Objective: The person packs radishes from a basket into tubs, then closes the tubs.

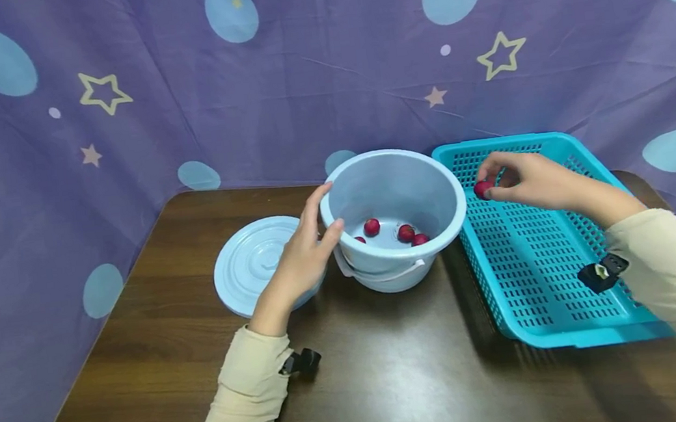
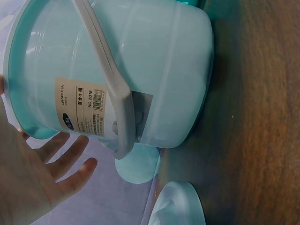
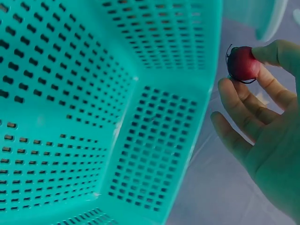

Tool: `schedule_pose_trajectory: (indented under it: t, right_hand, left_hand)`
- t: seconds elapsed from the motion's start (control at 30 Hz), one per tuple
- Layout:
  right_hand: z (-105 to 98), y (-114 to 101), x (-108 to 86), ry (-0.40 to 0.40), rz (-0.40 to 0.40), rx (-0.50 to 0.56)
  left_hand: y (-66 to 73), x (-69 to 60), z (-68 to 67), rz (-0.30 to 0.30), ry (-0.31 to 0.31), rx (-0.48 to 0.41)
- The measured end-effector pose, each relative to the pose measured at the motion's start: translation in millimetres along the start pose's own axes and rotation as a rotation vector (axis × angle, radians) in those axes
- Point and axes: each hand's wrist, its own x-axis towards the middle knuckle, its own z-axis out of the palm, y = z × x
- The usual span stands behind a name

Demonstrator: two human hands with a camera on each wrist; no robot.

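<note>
A pale blue bucket [image 1: 381, 265] stands upright in the head view, with several small round red fruits [image 1: 405, 233] on its bottom. My left hand [image 1: 305, 252] rests at the bucket's left rim, fingers spread and loosely straight. In the left wrist view those fingers lie beside the bucket wall [image 2: 154, 61], near its label and grey handle [image 2: 105, 61]. Over the back left of a turquoise basket [image 1: 540, 313], my right hand [image 1: 533, 180] pinches one round red fruit [image 1: 483, 189]. The right wrist view shows this fruit [image 3: 244, 63] between thumb and fingertips, with a thin dark strand around it.
A round pale blue lid [image 1: 247, 265] lies left of the bucket on the brown wooden table [image 1: 356, 388]. The basket stands close to the bucket's right side. A purple patterned cloth [image 1: 323, 68] hangs behind the table.
</note>
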Motion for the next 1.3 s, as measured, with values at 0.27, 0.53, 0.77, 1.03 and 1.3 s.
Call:
schedule_pose_trajectory:
  t: [0.27,0.53,0.77,1.03,1.3]
  right_hand:
    - [-7,-25,-22.3,0.087,-0.120,0.001]
    - [-2,-46,-39.2,0.197,-0.289,0.001]
    - [4,-62,-42.5,0.211,-0.412,0.003]
    - [13,-77,-34.6,0.135,-0.381,0.017]
    - [23,-85,-25.3,0.042,-0.350,0.022]
  left_hand:
    - [-0.2,1.2,-0.4,0.007,-0.001,-0.006]
    - [-1.5,1.5,-0.4,0.010,0.001,-0.002]
    - [-2.7,2.1,0.4,0.010,0.005,0.001]
    - [-2.3,1.8,-0.1,0.009,0.007,-0.008]
    - [-2.3,2.1,0.1,0.016,0.008,-0.013]
